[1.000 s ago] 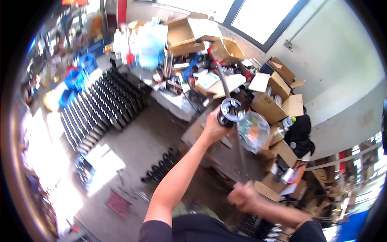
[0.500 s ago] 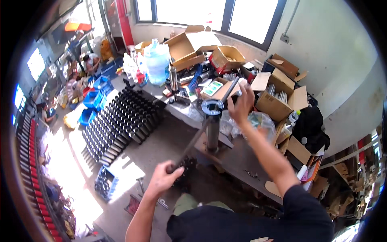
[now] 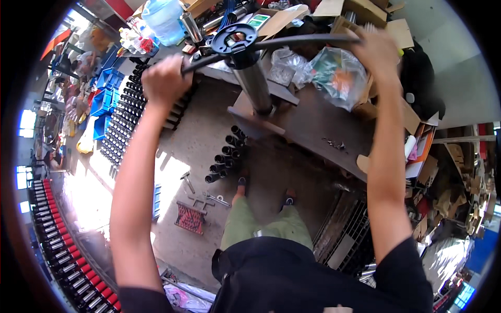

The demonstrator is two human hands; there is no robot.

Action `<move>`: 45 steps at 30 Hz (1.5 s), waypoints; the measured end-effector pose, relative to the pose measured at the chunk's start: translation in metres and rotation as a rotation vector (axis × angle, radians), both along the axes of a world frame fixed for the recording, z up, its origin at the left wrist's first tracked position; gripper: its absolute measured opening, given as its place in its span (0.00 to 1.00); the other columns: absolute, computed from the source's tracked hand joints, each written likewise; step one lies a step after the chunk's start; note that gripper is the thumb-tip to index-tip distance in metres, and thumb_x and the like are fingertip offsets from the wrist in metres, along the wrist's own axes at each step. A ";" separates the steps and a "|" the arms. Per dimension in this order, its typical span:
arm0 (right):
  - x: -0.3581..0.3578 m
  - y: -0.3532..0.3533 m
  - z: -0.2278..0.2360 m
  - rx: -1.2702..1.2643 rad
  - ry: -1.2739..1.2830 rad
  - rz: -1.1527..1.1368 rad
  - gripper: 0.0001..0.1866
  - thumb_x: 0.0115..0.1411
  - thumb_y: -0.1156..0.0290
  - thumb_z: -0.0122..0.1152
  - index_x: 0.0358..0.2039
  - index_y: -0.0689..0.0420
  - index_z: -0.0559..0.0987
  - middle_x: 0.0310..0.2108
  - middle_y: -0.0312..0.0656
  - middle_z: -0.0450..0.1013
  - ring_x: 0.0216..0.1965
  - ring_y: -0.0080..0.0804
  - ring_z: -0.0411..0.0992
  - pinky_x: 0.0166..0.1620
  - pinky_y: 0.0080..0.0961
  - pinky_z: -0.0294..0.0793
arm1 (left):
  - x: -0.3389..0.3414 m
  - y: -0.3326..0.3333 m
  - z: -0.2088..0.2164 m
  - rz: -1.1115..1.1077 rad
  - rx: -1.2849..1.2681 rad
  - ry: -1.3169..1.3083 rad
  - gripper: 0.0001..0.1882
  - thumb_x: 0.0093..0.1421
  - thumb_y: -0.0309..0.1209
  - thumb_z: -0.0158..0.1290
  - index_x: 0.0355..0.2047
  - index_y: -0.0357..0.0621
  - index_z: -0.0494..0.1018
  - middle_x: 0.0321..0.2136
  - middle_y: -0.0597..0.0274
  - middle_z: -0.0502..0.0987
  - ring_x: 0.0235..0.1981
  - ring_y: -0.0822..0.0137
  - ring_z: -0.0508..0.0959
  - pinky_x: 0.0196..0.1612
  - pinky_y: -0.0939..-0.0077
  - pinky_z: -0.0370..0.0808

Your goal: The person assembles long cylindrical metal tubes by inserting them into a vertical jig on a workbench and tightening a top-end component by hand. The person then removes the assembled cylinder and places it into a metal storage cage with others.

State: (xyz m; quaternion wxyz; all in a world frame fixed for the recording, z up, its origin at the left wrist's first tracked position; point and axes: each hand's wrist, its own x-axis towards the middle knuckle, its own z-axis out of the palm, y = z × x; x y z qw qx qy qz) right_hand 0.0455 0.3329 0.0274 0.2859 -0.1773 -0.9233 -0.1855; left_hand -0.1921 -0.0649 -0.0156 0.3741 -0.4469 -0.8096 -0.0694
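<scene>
Dark metal makes up the long bar [image 3: 308, 40] crossing the head view near 12 o'clock, where it meets the black ring [image 3: 235, 49] topping a steel cylinder [image 3: 253, 86] at the edge of the workbench [image 3: 329, 122]. Your left hand [image 3: 166, 81], between 10 and 11 o'clock, is curled into a fist round one end, while your right hand [image 3: 376, 49], between 1 and 2 o'clock, is at the other, too blurred to tell how its fingers sit. Near your right hand lies a clear plastic bag [image 3: 339, 78], with small metal parts [image 3: 336, 144] at 3 o'clock and a hammer [image 3: 188, 182] at 8.
</scene>
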 end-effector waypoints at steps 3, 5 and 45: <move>0.090 -0.084 0.014 -0.168 -0.082 -0.310 0.20 0.62 0.48 0.58 0.26 0.52 0.83 0.25 0.47 0.79 0.30 0.48 0.79 0.36 0.42 0.76 | -0.042 0.055 0.021 -0.264 0.102 0.042 0.09 0.54 0.42 0.60 0.20 0.57 0.76 0.18 0.66 0.78 0.21 0.61 0.80 0.21 0.65 0.74; 0.100 -0.081 0.016 -0.108 -0.109 -0.421 0.20 0.61 0.48 0.59 0.26 0.52 0.84 0.24 0.48 0.79 0.31 0.49 0.79 0.35 0.44 0.77 | -0.042 0.075 0.001 -0.198 0.261 -0.002 0.11 0.49 0.43 0.61 0.17 0.56 0.74 0.18 0.67 0.77 0.22 0.62 0.79 0.23 0.66 0.73; 0.156 -0.194 0.035 -0.342 0.486 -0.558 0.03 0.34 0.70 0.66 0.14 0.50 0.81 0.19 0.38 0.76 0.31 0.35 0.74 0.41 0.33 0.67 | 0.093 0.195 -0.003 -0.160 -1.285 0.296 0.50 0.39 0.55 0.72 0.59 0.42 0.70 0.59 0.53 0.72 0.61 0.55 0.71 0.64 0.58 0.65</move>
